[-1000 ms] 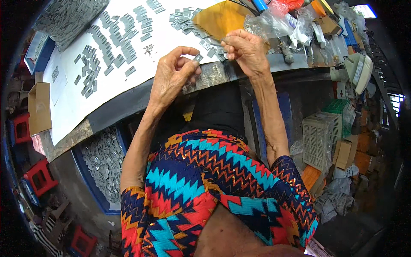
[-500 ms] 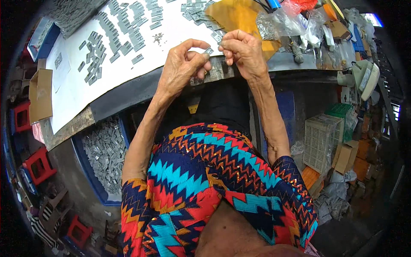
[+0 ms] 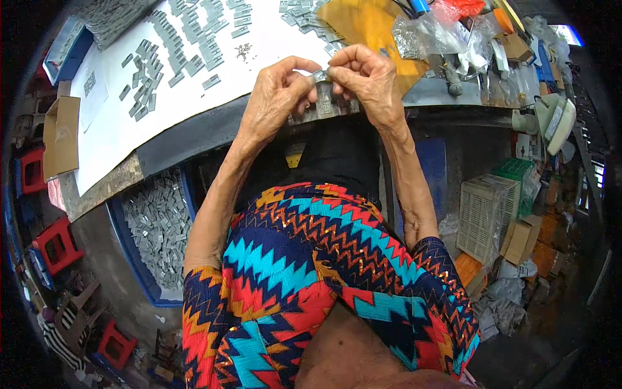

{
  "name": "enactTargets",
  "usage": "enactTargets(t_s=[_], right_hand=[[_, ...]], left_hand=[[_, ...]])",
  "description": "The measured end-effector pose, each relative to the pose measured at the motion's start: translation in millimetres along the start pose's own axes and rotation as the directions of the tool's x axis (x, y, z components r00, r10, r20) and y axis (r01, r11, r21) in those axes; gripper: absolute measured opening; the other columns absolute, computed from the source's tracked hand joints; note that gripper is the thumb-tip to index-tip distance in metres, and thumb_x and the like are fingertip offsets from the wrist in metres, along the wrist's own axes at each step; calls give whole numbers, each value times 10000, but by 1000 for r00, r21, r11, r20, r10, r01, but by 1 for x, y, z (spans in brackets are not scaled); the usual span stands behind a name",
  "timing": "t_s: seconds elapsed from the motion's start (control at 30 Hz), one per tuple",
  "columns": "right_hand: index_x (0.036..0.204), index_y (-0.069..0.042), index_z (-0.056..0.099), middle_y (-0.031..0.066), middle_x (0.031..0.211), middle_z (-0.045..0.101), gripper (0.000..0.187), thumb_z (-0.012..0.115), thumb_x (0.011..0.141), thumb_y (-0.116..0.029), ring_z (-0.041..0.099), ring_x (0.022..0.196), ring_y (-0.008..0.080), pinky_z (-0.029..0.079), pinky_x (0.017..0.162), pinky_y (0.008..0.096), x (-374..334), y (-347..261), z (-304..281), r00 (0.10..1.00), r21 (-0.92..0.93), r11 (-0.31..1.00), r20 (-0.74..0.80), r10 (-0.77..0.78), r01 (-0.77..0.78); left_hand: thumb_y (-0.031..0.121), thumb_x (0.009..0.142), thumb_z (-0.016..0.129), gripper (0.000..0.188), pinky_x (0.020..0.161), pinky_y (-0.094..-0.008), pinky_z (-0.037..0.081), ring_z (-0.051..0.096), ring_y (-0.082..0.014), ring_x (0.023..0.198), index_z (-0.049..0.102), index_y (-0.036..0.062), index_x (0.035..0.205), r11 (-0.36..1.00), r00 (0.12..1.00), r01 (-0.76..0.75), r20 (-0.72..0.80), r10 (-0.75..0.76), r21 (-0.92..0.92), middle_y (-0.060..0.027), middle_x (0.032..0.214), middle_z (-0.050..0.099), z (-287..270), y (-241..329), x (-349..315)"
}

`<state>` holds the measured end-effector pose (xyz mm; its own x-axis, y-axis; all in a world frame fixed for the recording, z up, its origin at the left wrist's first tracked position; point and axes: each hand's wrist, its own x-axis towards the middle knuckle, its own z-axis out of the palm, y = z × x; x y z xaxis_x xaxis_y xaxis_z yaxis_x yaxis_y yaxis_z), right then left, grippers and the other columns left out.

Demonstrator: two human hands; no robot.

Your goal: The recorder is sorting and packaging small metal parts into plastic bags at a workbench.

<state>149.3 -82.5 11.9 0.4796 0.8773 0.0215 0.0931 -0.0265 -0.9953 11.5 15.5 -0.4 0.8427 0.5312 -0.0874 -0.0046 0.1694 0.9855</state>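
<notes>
Over the table's front edge, my left hand pinches a small grey rectangular part between thumb and forefinger. My right hand meets it from the other side, its thumb and forefinger closed at the part's right end. Whether the right fingers also hold a tiny piece is hidden. Many similar grey parts lie in slanted rows on the white sheet beyond my left hand. A little heap of tiny brownish pieces sits on the sheet near them.
Below the table on the left stands a blue bin full of grey parts. An open cardboard box is at the table's left end. Plastic bags and an amber sheet cover the back right. Red stools stand lower left.
My right hand has moved slightly left, and its fingertips now meet the grey part in my left fingers. Before, a small gap lay between the hands.
</notes>
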Motion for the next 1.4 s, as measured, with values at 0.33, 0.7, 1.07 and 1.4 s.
enactTargets(t_s=[0.33,0.7,1.07,1.4], right_hand=[[837,10,563,12,667,574,87,603,762,-4,547,549,51,435,475,152,-5,-2,1,1000,11,1000,-15,-12,12],[843,22,564,25,658,580,92,604,765,-4,549,537,56,441,472,158,-11,1,1,997,77,997,-73,-2,7],[841,18,568,20,644,578,82,595,777,-27,527,508,45,410,443,149,-11,7,5,996,96,993,-52,67,-62],[868,11,565,26,659,570,124,590,811,-97,481,508,41,382,440,152,-15,11,7,992,171,978,-33,126,-118]], left_hand=[[88,826,506,210,557,-170,406,481,-56,577,588,-19,987,991,998,-52,-39,47,-126,-24,699,576,4,-3,-1],[70,838,514,177,570,-171,407,502,-54,604,607,-17,961,990,981,-134,-147,126,-45,-9,688,571,8,-12,1],[11,807,521,172,551,-179,440,533,-58,597,571,-39,965,984,967,-160,-186,171,72,-26,707,581,16,-4,-4],[-2,806,539,143,575,-182,468,565,-76,626,556,-59,936,990,973,-138,-182,139,15,-64,761,603,17,0,-7]])
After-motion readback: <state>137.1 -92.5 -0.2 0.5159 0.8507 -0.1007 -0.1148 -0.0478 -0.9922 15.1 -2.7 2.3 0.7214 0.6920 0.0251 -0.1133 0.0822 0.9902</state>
